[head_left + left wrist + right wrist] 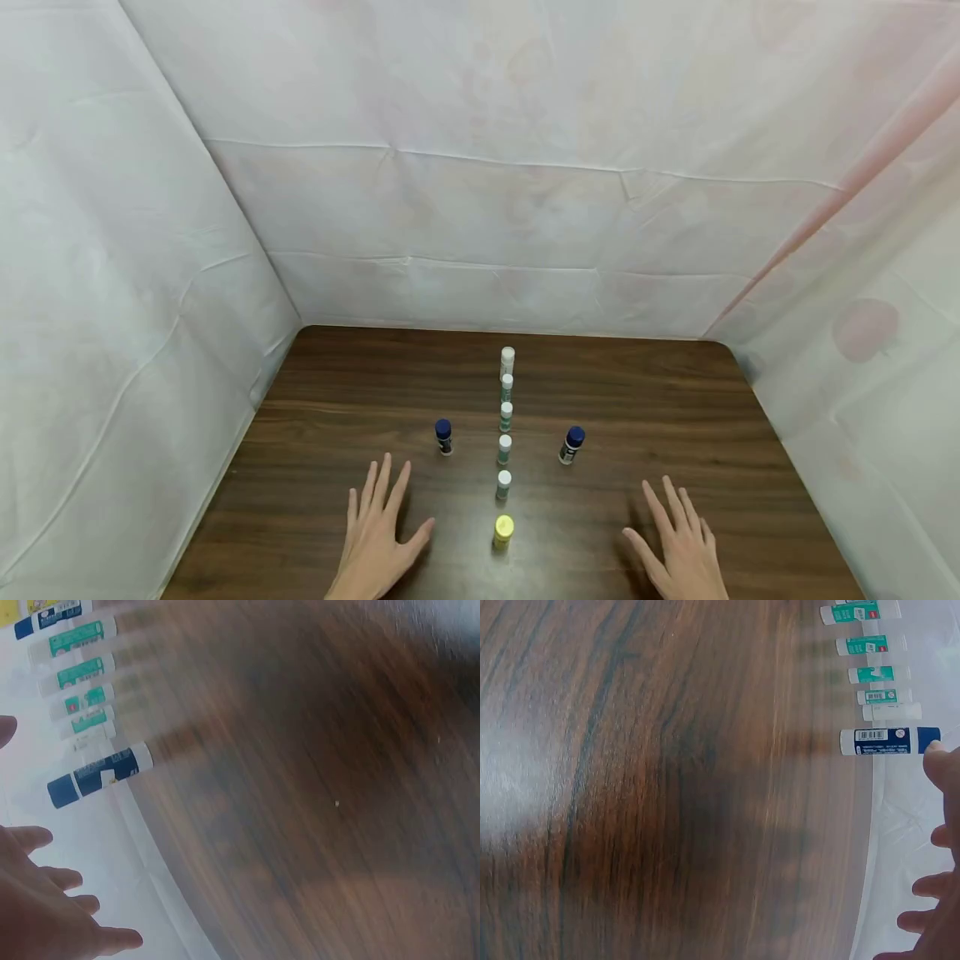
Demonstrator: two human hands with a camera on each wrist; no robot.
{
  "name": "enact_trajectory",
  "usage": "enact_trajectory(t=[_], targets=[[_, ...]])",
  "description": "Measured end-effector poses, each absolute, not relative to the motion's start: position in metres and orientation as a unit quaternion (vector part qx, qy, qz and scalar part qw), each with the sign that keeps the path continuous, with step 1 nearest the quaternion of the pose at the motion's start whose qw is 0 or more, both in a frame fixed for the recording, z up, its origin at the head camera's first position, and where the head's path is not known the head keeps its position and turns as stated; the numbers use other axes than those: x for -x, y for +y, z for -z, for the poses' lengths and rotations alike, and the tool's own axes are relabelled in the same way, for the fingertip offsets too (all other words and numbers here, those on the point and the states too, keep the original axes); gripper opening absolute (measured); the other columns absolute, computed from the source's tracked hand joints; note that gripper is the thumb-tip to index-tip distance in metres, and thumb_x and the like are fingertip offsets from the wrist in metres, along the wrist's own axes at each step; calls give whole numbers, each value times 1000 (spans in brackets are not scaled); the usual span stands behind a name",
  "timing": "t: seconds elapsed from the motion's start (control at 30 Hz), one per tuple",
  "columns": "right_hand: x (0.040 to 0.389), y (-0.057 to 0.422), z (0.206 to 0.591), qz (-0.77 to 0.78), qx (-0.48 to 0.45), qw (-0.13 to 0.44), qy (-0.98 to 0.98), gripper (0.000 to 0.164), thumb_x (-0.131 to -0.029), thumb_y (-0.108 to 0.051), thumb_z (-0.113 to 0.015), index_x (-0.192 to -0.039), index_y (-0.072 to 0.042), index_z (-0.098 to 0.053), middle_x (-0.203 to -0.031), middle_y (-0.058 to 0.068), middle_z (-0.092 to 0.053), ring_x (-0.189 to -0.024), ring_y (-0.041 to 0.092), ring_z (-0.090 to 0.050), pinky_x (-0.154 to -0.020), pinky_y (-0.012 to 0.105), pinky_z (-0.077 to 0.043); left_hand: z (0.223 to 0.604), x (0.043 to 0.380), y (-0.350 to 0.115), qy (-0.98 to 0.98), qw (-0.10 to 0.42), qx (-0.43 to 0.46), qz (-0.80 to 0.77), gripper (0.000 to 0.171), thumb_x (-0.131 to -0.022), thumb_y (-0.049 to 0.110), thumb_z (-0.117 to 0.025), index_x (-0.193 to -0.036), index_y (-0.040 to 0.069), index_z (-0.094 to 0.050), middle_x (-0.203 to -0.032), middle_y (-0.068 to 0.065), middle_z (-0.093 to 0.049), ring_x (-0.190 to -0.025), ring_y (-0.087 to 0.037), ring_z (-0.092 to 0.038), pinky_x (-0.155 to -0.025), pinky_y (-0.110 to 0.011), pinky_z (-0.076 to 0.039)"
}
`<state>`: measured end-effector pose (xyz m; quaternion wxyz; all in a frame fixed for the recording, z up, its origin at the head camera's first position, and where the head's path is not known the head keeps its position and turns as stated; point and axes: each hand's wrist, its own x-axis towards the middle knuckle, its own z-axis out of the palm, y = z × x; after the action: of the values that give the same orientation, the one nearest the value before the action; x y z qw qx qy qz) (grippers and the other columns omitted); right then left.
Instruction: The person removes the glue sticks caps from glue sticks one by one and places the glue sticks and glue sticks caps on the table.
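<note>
My left hand (377, 542) hovers over the near left of the table, fingers spread, holding nothing. A glue stick with a navy cap (444, 437) stands upright just beyond its fingertips. On the near right my right hand (681, 550) is likewise spread and holds nothing. The second navy glue stick (572, 446) stands ahead of it and to its left. Between the hands runs a row of upright glue sticks: a yellow one (502, 533) nearest, then several with white caps and green labels (506, 417), and a plain white one (507, 363) farthest.
The dark wood table (337, 375) has rounded far corners. White cloth hangs behind it (487, 217) and along the left (112, 292) and right sides (885, 400).
</note>
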<state>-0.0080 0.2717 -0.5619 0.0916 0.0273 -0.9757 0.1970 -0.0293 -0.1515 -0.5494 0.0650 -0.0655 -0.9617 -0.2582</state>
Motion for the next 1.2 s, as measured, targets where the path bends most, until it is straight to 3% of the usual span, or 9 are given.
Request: enact_trajectory(t=[0.27,0.47,0.7,0.8,0.87,1.07,1.2], targets=[[9,268,556,-253,-52,165,-952,69,-81,-24,-75,-141,-15,-43,-136,28,-41,-114,55,-42,-73,73,-38,549,27,-148,-951,62,52,300,88,-79,43,-73,-150,26,-25,-157,-6,-13,-141,-36,-13,-101,-70,-19],[5,265,554,-286,-28,157,-945,65,-82,-23,-75,-140,-15,-45,-133,21,-44,-114,46,-43,-74,65,-44,549,23,-147,-919,67,49,386,81,-78,35,-77,-146,24,-35,-154,-6,-24,-136,-38,-25,-95,-70,-29],[6,263,553,-318,-52,190,-927,69,-69,-8,-84,-131,-13,-54,-125,10,-51,-107,22,-51,-71,48,-52,548,21,-145,-871,75,49,484,70,-74,23,-82,-135,29,-48,-139,-1,-49,-127,-26,-45,-97,-55,-41],[7,262,551,-329,-60,201,-921,73,-63,-3,-86,-129,-13,-56,-123,6,-52,-104,7,-49,-65,39,-55,548,20,-143,-859,81,62,501,67,-73,22,-83,-131,31,-51,-134,1,-54,-123,-21,-49,-95,-51,-44],[7,261,548,-342,-60,204,-915,73,-61,-2,-87,-127,-13,-58,-122,5,-54,-103,4,-49,-64,36,-56,551,19,-142,-849,82,76,516,66,-72,19,-84,-129,31,-53,-131,2,-56,-121,-20,-51,-92,-48,-47],[7,254,538,-393,-52,178,-901,67,-66,-9,-86,-126,-16,-57,-121,-3,-54,-102,13,-54,-71,27,-55,560,20,-136,-804,63,105,582,66,-67,1,-84,-124,22,-58,-124,-4,-59,-115,-23,-55,-86,-40,-52],[7,251,535,-426,-54,164,-888,64,-69,-10,-85,-126,-16,-57,-120,-1,-55,-103,6,-53,-74,27,-55,562,22,-133,-785,27,97,612,63,-67,-2,-83,-121,21,-59,-122,-8,-60,-115,-23,-55,-85,-40,-52]])
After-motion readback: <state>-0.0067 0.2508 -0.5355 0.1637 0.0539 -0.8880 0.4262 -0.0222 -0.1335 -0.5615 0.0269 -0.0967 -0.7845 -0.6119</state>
